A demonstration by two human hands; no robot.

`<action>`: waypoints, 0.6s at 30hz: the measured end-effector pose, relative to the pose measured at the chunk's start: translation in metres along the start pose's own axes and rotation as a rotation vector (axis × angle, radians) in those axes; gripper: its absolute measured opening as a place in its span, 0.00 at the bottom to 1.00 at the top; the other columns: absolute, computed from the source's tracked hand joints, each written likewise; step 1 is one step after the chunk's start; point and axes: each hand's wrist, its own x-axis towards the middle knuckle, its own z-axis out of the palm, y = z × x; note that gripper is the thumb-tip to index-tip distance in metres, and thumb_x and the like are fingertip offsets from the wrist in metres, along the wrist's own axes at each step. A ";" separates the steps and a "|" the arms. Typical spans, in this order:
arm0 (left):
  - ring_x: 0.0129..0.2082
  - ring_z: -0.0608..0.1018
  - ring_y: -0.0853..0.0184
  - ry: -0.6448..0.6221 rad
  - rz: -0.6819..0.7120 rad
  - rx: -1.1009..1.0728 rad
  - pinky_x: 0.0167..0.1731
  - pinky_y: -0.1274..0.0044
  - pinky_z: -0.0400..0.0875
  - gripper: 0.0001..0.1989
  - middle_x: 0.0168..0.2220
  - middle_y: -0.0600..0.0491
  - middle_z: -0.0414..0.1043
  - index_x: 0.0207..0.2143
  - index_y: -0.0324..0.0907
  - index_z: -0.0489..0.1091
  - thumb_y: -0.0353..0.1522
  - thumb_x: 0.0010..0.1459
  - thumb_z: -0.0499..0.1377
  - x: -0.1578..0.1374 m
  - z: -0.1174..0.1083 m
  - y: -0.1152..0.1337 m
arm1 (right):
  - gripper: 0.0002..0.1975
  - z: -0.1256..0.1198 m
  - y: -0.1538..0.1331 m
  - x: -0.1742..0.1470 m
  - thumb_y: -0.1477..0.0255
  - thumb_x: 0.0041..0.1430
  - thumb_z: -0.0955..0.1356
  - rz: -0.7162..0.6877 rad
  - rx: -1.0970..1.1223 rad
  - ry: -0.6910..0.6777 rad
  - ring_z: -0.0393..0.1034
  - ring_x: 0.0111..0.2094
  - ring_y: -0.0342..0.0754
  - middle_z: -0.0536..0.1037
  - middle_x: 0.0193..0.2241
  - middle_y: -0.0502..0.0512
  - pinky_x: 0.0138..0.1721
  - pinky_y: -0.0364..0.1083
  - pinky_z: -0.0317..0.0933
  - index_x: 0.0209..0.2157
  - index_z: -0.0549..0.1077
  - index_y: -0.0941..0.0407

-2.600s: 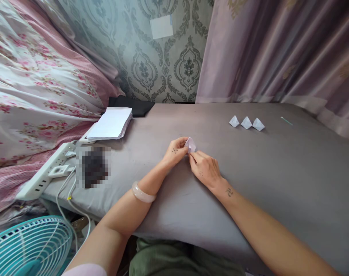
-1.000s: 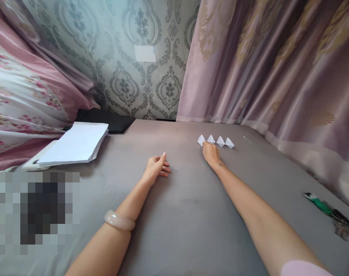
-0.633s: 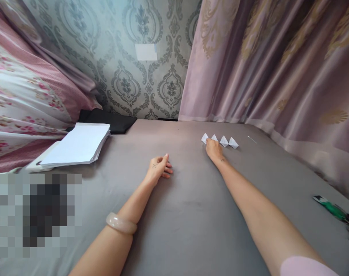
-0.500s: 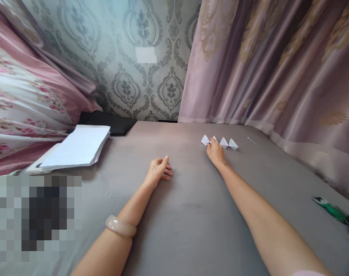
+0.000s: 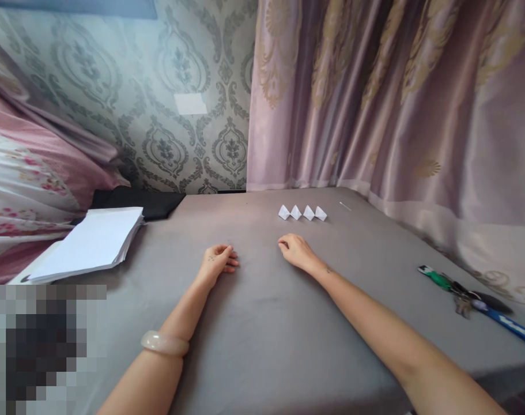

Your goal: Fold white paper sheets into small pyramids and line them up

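Observation:
A row of several small white folded-paper shapes (image 5: 302, 212) with pointed tops stands on the grey cloth-covered surface. Just in front of that row, and apart from it, is my right hand (image 5: 294, 248), its fingers curled in and nothing showing in them. To the left, my left hand (image 5: 219, 260) rests over the cloth with its fingers loosely bent and apart, holding nothing. A pale bangle (image 5: 165, 343) circles my left forearm.
At the left lies a stack of white paper (image 5: 93, 239), with a flat black item (image 5: 158, 203) behind it. Keys (image 5: 463, 305) with a green tag and blue strap lie at the right. A thin white stick (image 5: 345, 206) is near the curtain (image 5: 331, 115).
My right hand has let go of one paper shape in the row and drawn back toward me. My left hand stays in much the same pose. The camera view has turned right.

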 end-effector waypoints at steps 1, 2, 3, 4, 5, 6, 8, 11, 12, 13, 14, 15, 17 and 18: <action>0.21 0.75 0.73 -0.001 0.015 -0.009 0.18 0.83 0.69 0.07 0.28 0.52 0.72 0.33 0.36 0.65 0.32 0.59 0.57 -0.002 0.000 -0.001 | 0.12 0.000 -0.001 0.001 0.73 0.60 0.62 0.005 0.008 0.004 0.71 0.44 0.46 0.79 0.41 0.55 0.47 0.41 0.58 0.39 0.77 0.54; 0.21 0.75 0.73 -0.003 0.030 -0.015 0.19 0.83 0.69 0.07 0.28 0.51 0.72 0.33 0.35 0.66 0.32 0.58 0.57 -0.004 0.000 -0.001 | 0.12 0.000 -0.001 0.003 0.73 0.60 0.62 0.020 0.014 0.014 0.71 0.45 0.47 0.79 0.41 0.55 0.47 0.41 0.58 0.40 0.76 0.55; 0.22 0.75 0.73 -0.006 0.042 -0.018 0.19 0.83 0.70 0.06 0.28 0.51 0.72 0.33 0.35 0.66 0.31 0.58 0.57 -0.006 0.000 -0.002 | 0.13 0.001 0.000 0.007 0.74 0.61 0.61 0.043 0.018 0.028 0.71 0.45 0.47 0.78 0.42 0.56 0.47 0.42 0.58 0.42 0.76 0.55; 0.22 0.75 0.73 -0.009 0.049 -0.018 0.20 0.83 0.70 0.06 0.27 0.51 0.72 0.33 0.35 0.66 0.31 0.58 0.57 -0.008 0.000 -0.002 | 0.14 0.001 0.001 0.013 0.74 0.61 0.61 0.073 0.020 0.046 0.70 0.46 0.48 0.78 0.44 0.58 0.48 0.42 0.58 0.44 0.75 0.56; 0.22 0.76 0.73 -0.012 0.053 -0.017 0.20 0.83 0.70 0.06 0.27 0.51 0.72 0.33 0.35 0.66 0.31 0.58 0.57 -0.009 0.000 -0.002 | 0.15 0.002 0.003 0.020 0.74 0.62 0.60 0.108 0.020 0.068 0.70 0.47 0.49 0.77 0.45 0.59 0.48 0.43 0.58 0.47 0.73 0.57; 0.23 0.76 0.73 -0.015 0.056 -0.018 0.20 0.83 0.70 0.06 0.27 0.51 0.72 0.33 0.35 0.66 0.30 0.58 0.58 -0.009 0.000 -0.002 | 0.17 0.004 0.005 0.029 0.74 0.63 0.59 0.141 0.019 0.090 0.69 0.49 0.49 0.76 0.47 0.61 0.49 0.44 0.58 0.49 0.71 0.58; 0.23 0.76 0.72 -0.021 0.051 -0.024 0.20 0.82 0.71 0.06 0.27 0.51 0.72 0.33 0.35 0.67 0.30 0.58 0.58 -0.008 0.000 -0.001 | 0.19 0.006 0.010 0.047 0.75 0.63 0.58 0.201 0.016 0.132 0.67 0.51 0.50 0.74 0.50 0.63 0.50 0.45 0.57 0.53 0.68 0.59; 0.21 0.75 0.72 -0.028 0.018 -0.027 0.19 0.81 0.70 0.05 0.26 0.52 0.71 0.32 0.35 0.66 0.30 0.59 0.57 -0.002 -0.001 0.000 | 0.21 0.010 0.016 0.074 0.75 0.63 0.57 0.276 0.016 0.173 0.67 0.51 0.51 0.73 0.50 0.64 0.48 0.45 0.58 0.58 0.62 0.59; 0.20 0.75 0.73 -0.032 0.007 -0.024 0.19 0.82 0.70 0.05 0.25 0.52 0.71 0.33 0.35 0.66 0.30 0.59 0.56 -0.001 -0.001 0.000 | 0.22 0.012 0.018 0.081 0.74 0.64 0.57 0.295 0.017 0.180 0.68 0.51 0.51 0.73 0.50 0.64 0.47 0.46 0.59 0.58 0.61 0.59; 0.20 0.75 0.73 -0.035 -0.001 -0.020 0.18 0.82 0.69 0.05 0.25 0.53 0.71 0.33 0.35 0.66 0.29 0.60 0.55 0.001 -0.001 0.000 | 0.22 0.013 0.020 0.088 0.73 0.64 0.58 0.311 0.018 0.185 0.68 0.50 0.52 0.74 0.50 0.64 0.46 0.46 0.59 0.58 0.60 0.59; 0.20 0.74 0.73 -0.039 -0.006 -0.014 0.18 0.82 0.68 0.05 0.25 0.53 0.70 0.33 0.35 0.66 0.29 0.61 0.54 0.003 -0.001 0.000 | 0.21 0.014 0.022 0.094 0.73 0.64 0.58 0.322 0.020 0.187 0.68 0.50 0.52 0.74 0.49 0.64 0.46 0.46 0.59 0.58 0.61 0.58; 0.19 0.74 0.73 -0.040 -0.010 -0.006 0.17 0.83 0.68 0.06 0.24 0.53 0.70 0.33 0.35 0.66 0.29 0.61 0.53 0.004 0.000 0.000 | 0.21 0.016 0.024 0.099 0.72 0.64 0.58 0.331 0.020 0.186 0.69 0.49 0.52 0.74 0.49 0.64 0.45 0.46 0.60 0.57 0.62 0.58; 0.19 0.74 0.74 -0.036 -0.018 0.010 0.16 0.83 0.67 0.06 0.24 0.54 0.69 0.33 0.35 0.66 0.29 0.62 0.52 0.006 0.000 0.000 | 0.19 0.017 0.028 0.107 0.72 0.64 0.58 0.345 0.019 0.179 0.70 0.48 0.53 0.75 0.46 0.64 0.44 0.47 0.60 0.55 0.65 0.57; 0.19 0.74 0.74 -0.032 -0.022 0.017 0.16 0.83 0.66 0.07 0.24 0.54 0.69 0.33 0.35 0.66 0.29 0.62 0.51 0.007 0.000 0.000 | 0.18 0.018 0.030 0.111 0.72 0.64 0.58 0.349 0.017 0.174 0.70 0.47 0.53 0.76 0.45 0.64 0.44 0.47 0.60 0.53 0.67 0.57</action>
